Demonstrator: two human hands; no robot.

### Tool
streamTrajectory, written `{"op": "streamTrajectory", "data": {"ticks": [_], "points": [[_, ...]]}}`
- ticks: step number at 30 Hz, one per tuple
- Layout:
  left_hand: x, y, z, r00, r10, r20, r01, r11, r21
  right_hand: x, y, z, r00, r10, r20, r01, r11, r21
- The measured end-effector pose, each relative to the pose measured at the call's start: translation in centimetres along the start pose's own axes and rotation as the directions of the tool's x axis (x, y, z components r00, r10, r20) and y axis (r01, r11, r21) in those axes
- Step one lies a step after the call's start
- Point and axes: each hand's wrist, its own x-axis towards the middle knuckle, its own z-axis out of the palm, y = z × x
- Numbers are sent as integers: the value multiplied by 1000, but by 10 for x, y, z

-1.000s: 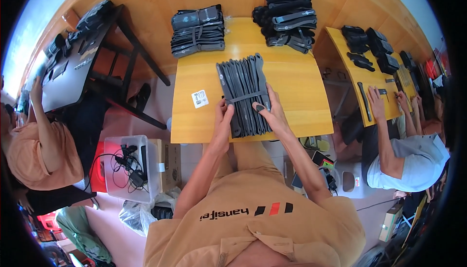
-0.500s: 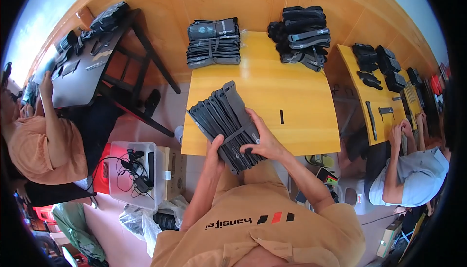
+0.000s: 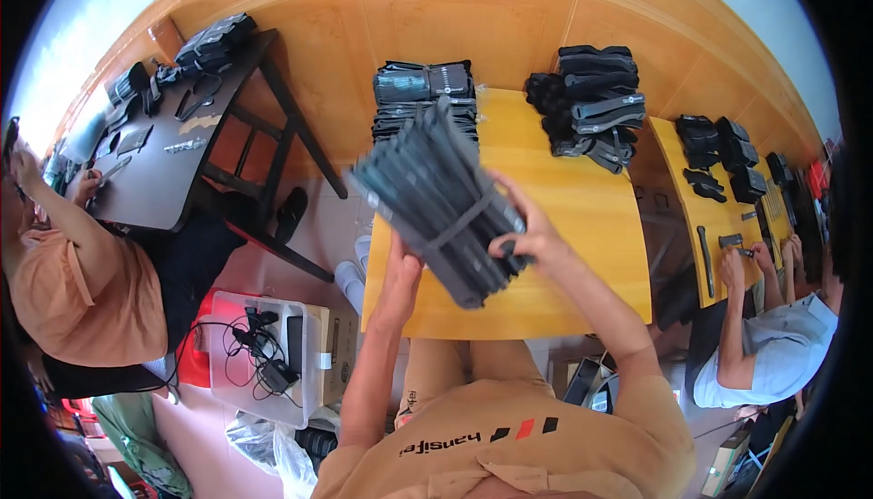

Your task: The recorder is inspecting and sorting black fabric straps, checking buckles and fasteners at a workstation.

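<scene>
- Head view: the right hand [image 3: 538, 237] grips the bundle of dark grey straps [image 3: 435, 197] at its right side, the thumb bent over the near face and the forefinger reaching up along the edge, so the fingers are closed to the bundle's thickness.
- The left hand [image 3: 403, 272] is at the bundle's lower left edge; its fingers are mostly hidden behind the straps, so how far they are open cannot be told.
- The bundle is tilted, its upper end leaning left, and is blurred; a dark band [image 3: 460, 226] crosses it near the right thumb. It shows over the yellow table [image 3: 573, 304], in front of the person.
- At the table's far side are a banded left stack [image 3: 424, 83], partly covered by the bundle, and a looser right stack [image 3: 600, 90] of similar dark pieces.
</scene>
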Motion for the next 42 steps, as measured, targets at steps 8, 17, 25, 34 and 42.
{"op": "streamTrajectory", "data": {"ticks": [8,17,25,34,42], "points": [[-2,-14,-53,950,88,-299,44,912,408,156,-71,-56,826,-564,11,461,663,-590],[-30,-57,-62,895,67,-440,196,828,526,340,-69,-120,672,-537,509,381,-339,-860],[-28,-61,-63,898,48,-437,229,796,560,369,-14,-157,827,-292,480,353,-396,-848],[-26,-63,-61,895,57,-442,241,772,588,372,-38,-136,850,-310,425,304,-370,-878],[-26,-65,-61,899,77,-432,225,764,604,387,-42,-147,821,-328,466,397,-259,-881]]}}
